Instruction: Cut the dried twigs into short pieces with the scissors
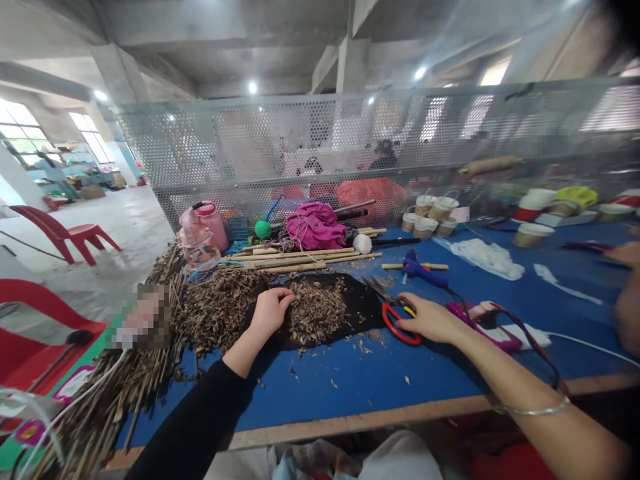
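My left hand (271,311) is closed, thumb and forefinger pinched together at the edge of a pile of dried brown plant bits (320,308). Whatever may be between those fingertips is too small to make out. Under the pile lies a black cloth (367,312). My right hand (425,316) grips the scissors (401,332) by their red and yellow handles. The blades point away to the upper left, over the cloth's right end. A larger heap of dried plant matter (215,307) lies left of my left hand.
Bundled dry stalks (135,373) cover the table's left end. Wooden sticks (295,259), purple cloth (315,225) and a pink bottle (213,227) line the back. A blue glue gun (423,272), white fluff (490,259) and paper cups (427,215) lie right. Another person's hand (627,253) shows at far right.
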Demonstrator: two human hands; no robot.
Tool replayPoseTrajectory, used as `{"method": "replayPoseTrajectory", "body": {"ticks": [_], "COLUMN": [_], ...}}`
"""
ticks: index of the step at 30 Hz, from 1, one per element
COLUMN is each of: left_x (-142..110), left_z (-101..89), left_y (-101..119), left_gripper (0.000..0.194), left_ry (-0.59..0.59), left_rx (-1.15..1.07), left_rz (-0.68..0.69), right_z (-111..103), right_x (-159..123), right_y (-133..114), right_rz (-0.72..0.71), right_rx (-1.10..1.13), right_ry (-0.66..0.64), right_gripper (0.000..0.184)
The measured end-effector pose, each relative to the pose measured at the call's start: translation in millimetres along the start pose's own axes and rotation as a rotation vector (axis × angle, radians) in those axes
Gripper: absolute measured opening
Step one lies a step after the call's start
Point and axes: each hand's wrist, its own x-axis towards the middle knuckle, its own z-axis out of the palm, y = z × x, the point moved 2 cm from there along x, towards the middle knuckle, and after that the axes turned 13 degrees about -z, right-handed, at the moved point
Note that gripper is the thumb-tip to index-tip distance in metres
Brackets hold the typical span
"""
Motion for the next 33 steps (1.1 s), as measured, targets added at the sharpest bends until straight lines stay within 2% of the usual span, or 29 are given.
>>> {"method": "replayPoseTrajectory", "body": {"ticks": [3,5,6,7,9,13,17,24,29,33], "left_x": [-1.7,-3.5,-4.5,-5.6,-8.0,-13.7,-20.5,-29.7,-30.0,-29.0], "left_z": [-3.0,-5.8,-6.8,-7.3,-6.5,0.0,5.7,6.1,6.9,11.5], "left_y": [-2.2,-0.8,0.5,2.2,5.5,9.6,12.3,20.5,19.6,17.7], "left_gripper": [0.017,0.019,0.021,0.024,0.024,0.016,0.015,0.018,0.02,0.022], "left_ry": [0.016,0.066,0.097,0.127,0.173,0.192,0.171,0.115,0.111,0.093], "left_rx": [0.061,0.1,0.11,0.113,0.099,0.051,0.035,0.184,0.296,0.347], "left_rz": [0.05,0.043,0.034,0.03,0.042,0.11,0.169,0.312,0.361,0.353], "right_z": [-7.1,-10.0,-10.5,-9.5,-5.3,9.5,21.0,28.3,34.7,41.1], "right_x": [-11.9,-24.6,-31.3,-37.8,-48.3,-57.5,-55.8,-39.5,-31.7,-26.0], "right_y": [-20.1,-43.5,-57.3,-71.4,-97.9,-136.1,-150.6,-158.1,-161.2,-157.1], "right_rz": [0.126,0.084,0.044,0.027,0.006,-0.012,0.072,0.121,0.067,-0.033], "right_rx": [0.358,0.781,0.99,1.129,1.242,1.263,1.295,1.179,1.104,1.01], "right_ry": [0.08,0.082,0.054,-0.027,-0.166,-0.386,-0.461,-0.415,-0.381,-0.285], "right_gripper": [0.06,0.059,0.059,0.056,0.045,0.031,0.045,0.051,0.056,0.055]}}
